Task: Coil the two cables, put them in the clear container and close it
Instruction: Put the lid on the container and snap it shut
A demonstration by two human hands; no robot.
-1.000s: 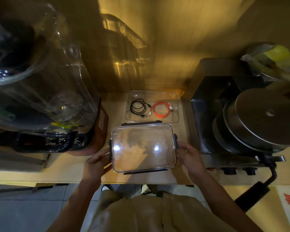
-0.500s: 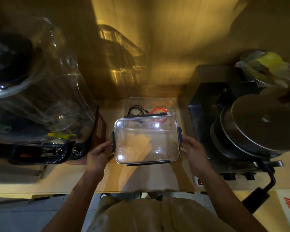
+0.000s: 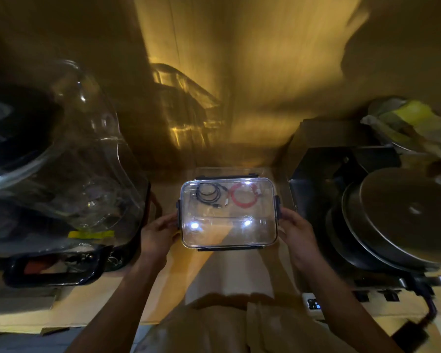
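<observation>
Now I've carried the lid (image 3: 229, 220) back over the container (image 3: 227, 171) at the bench's rear edge, left hand (image 3: 158, 229) and right hand (image 3: 294, 229) gripping its ends; both cables (image 3: 209, 194) lie coiled beneath, so seating and latching remain.

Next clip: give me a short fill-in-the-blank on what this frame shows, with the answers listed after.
1. The clear lid is held by ____ hands, the left hand and the right hand, one at each short side.
2. Seen through the lid, the black cable lies to the ____ of the red cable.
3. Both cables are wound into ____.

Missing words: two; left; coils
</observation>
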